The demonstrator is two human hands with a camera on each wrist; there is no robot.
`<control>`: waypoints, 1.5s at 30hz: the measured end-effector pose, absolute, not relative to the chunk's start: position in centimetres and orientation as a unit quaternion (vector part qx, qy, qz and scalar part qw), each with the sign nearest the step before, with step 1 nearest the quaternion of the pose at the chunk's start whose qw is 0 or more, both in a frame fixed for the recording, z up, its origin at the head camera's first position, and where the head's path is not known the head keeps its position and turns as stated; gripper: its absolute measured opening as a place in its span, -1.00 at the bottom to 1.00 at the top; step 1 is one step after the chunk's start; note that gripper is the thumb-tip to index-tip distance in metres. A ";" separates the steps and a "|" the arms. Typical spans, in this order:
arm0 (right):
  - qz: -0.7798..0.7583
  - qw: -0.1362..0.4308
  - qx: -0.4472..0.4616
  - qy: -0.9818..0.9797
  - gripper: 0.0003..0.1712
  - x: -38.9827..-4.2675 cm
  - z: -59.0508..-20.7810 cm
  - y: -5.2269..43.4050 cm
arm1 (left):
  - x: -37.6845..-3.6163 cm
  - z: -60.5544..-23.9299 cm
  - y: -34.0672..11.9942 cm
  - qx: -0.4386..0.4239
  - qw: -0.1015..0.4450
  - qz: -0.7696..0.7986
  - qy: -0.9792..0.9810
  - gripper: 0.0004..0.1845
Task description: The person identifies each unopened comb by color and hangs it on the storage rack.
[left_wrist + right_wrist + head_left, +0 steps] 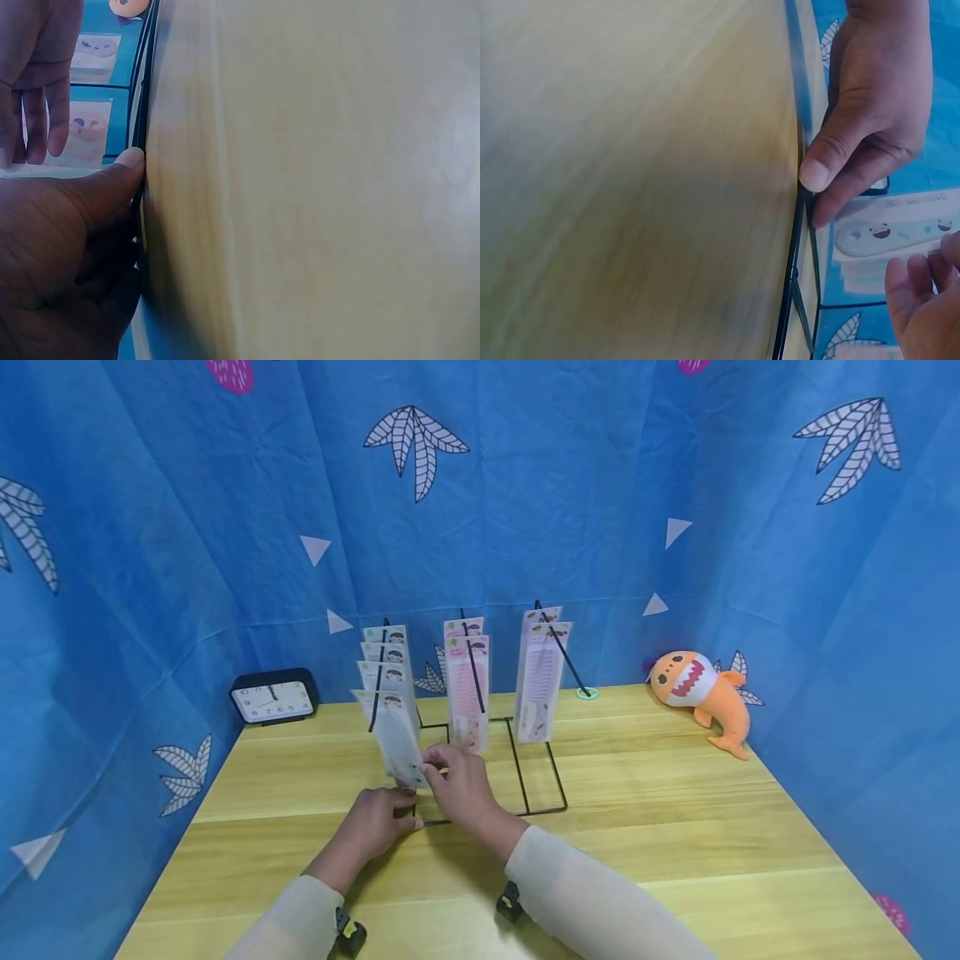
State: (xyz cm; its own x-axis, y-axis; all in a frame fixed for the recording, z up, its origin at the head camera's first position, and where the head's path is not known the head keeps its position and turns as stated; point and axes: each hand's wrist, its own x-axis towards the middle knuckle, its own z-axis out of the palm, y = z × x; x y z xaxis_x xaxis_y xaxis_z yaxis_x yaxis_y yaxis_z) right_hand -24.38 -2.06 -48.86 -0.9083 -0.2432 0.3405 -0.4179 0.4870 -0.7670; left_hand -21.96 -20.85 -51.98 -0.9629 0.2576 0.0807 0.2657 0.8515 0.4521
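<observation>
You are at a light wooden table (675,827). On it stands a black wire rack (525,777). Left of the rack, at the back edge, sits a black clock (273,697); right of the rack lies an orange plush shark (701,697), and a small green ring (587,693) just behind it.

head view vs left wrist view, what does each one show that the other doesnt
Only the head view shows the whole black wire rack with its three rows of hanging cards, the clock, the shark plush and both sleeves. Only the left wrist view shows, up close, the left hand's thumb pressed against the thin black wire at the table's surface. Both show the left hand, the right hand, the front card and the wooden table.
</observation>
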 end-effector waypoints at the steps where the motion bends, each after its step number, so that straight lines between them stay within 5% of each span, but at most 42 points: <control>1: 0.470 0.092 0.191 -0.857 -0.91 -24.4 -48.8 -2.1 | -21.9 -52.0 -20.8 -0.136 0.009 -0.236 -0.962 -0.60; 20: 0.470 0.096 0.207 -0.852 -0.90 -23.4 -49.1 -0.8 | -21.6 -52.1 -20.7 -0.152 0.047 -0.235 -0.959 -0.67; 45: 0.498 0.057 0.194 -0.843 -0.88 -20.3 -49.5 7.3 | -21.2 -52.0 -20.2 -0.139 0.035 -0.205 -0.968 -0.67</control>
State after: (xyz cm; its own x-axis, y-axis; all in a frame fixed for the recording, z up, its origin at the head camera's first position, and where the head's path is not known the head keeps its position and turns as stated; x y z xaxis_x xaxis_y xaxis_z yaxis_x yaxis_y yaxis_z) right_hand -20.31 7.31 -49.48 -0.9183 -0.2696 0.2898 -0.3838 0.4282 -0.8181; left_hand -21.19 -20.24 -51.98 -0.9588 0.2555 0.1246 0.2840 0.8771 0.3873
